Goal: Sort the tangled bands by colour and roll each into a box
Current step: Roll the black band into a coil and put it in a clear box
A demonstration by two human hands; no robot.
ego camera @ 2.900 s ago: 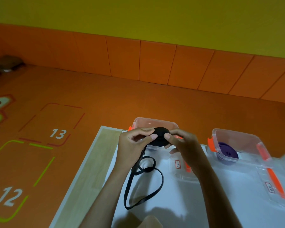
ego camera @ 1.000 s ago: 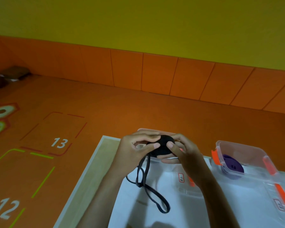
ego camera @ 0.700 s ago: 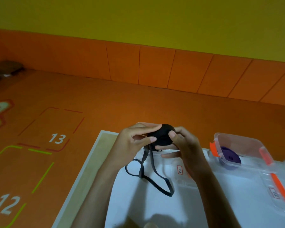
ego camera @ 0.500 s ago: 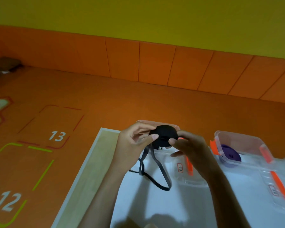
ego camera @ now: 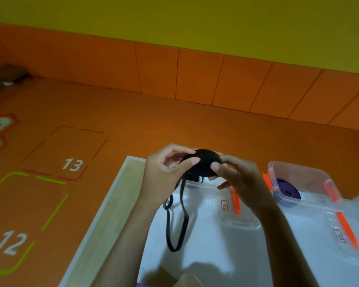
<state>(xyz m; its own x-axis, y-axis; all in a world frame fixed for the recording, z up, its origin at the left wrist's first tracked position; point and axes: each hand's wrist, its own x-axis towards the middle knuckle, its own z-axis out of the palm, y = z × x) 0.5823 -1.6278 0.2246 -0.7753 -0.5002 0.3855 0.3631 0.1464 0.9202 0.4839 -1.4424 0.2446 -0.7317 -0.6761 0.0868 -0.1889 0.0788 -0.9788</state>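
1. My left hand is curled on the left edge of the black roll, thumb below and forefinger on top, pinching it.
2. My right hand grasps the same roll from the other side, its thumb pressed on the near face and its other fingers curled behind and under it.
3. The roll is a flat, round coil of black band held up between both sets of fingertips, above the table.
4. From under my left fingers the loose tail of the band hangs down as a long narrow loop towards my left wrist. I cannot tell whether its low end touches the white tabletop.
5. Just behind and below my fingers stands a clear box, mostly hidden by my hands and the roll.
6. Below my right hand its clear lid lies flat on the table, with an orange clip and a small label.
7. Off to the right of my right hand, apart from it, stands a second clear box with orange clips, and a purple roll lies inside it.
8. Nearer me on that side lies a second lid.
9. Left of my left hand, past the table's edge, is an orange floor marked 13 and 12.
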